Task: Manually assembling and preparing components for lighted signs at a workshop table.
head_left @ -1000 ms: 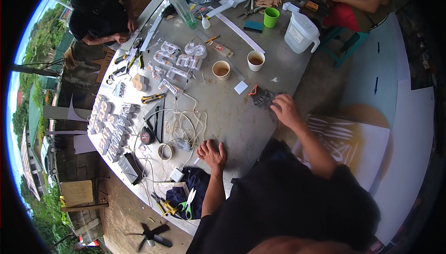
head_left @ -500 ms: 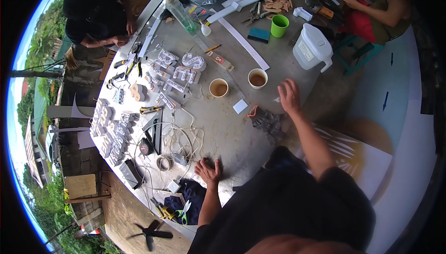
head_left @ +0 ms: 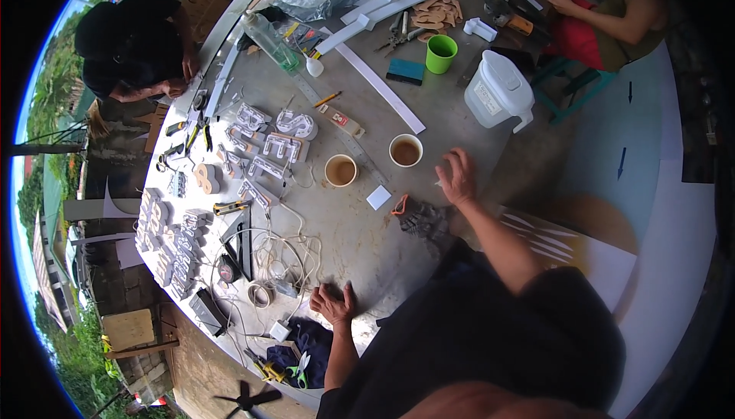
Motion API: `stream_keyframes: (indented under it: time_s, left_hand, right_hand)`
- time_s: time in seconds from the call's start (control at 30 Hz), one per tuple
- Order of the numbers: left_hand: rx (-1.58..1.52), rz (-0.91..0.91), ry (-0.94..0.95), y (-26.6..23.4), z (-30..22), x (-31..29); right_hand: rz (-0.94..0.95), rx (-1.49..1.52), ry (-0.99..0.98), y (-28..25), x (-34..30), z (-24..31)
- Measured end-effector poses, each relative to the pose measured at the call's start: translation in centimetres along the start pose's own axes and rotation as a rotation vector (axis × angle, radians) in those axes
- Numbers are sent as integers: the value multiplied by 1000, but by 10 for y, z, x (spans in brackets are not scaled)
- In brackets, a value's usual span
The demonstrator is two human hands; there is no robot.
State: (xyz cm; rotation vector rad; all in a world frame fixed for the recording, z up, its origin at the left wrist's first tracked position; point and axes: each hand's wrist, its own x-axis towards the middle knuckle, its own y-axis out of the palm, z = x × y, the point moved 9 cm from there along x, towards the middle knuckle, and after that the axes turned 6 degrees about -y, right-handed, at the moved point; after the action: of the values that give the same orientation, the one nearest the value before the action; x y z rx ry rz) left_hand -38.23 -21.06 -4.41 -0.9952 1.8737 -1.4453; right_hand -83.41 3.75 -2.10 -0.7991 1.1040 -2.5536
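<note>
My left hand (head_left: 334,304) rests on the grey metal table (head_left: 375,266) near its front edge, fingers apart with nothing in them. Close beside it are a roll of tape (head_left: 260,295), a tangle of white cable (head_left: 291,254) and a white plug adapter (head_left: 280,331). My right hand (head_left: 457,178) leans on the table farther right, fingers slightly bent and empty. Two paper cups of brown drink, one (head_left: 406,151) nearest that hand and another (head_left: 341,171) to its left, stand upright. A dark glove with an orange cuff (head_left: 421,218) lies just below my right hand.
Channel letters (head_left: 268,135) fill the left side, near pliers (head_left: 205,134) and a utility knife (head_left: 230,207). A lidded plastic pitcher (head_left: 498,90), a green cup (head_left: 440,54) and white strips (head_left: 383,90) lie beyond. One person (head_left: 130,44) leans at far left; another (head_left: 620,17) sits at far right.
The view has shifted, so the table's things appear a little to the left. Both my hands stay resting on the table, and nothing has been picked up.
</note>
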Motion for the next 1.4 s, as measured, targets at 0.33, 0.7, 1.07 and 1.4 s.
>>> stream_keyframes:
  time_s: [0.33, 0.7, 1.07, 1.4]
  left_hand:
    - [-13, -37, -7, -4, -4, 2]
    - [-13, 25, -28, -5, -6, 3]
    - [22, -42, -21, -7, -8, 4]
    - [47, -15, 13, -2, -5, 2]
  right_hand:
    - [8, -21, 20, -1, 0, 1]
    - [41, -108, 0, 6, -3, 2]
    - [92, -149, -12, 12, 0, 3]
    - [123, -188, -31, 12, 1, 8]
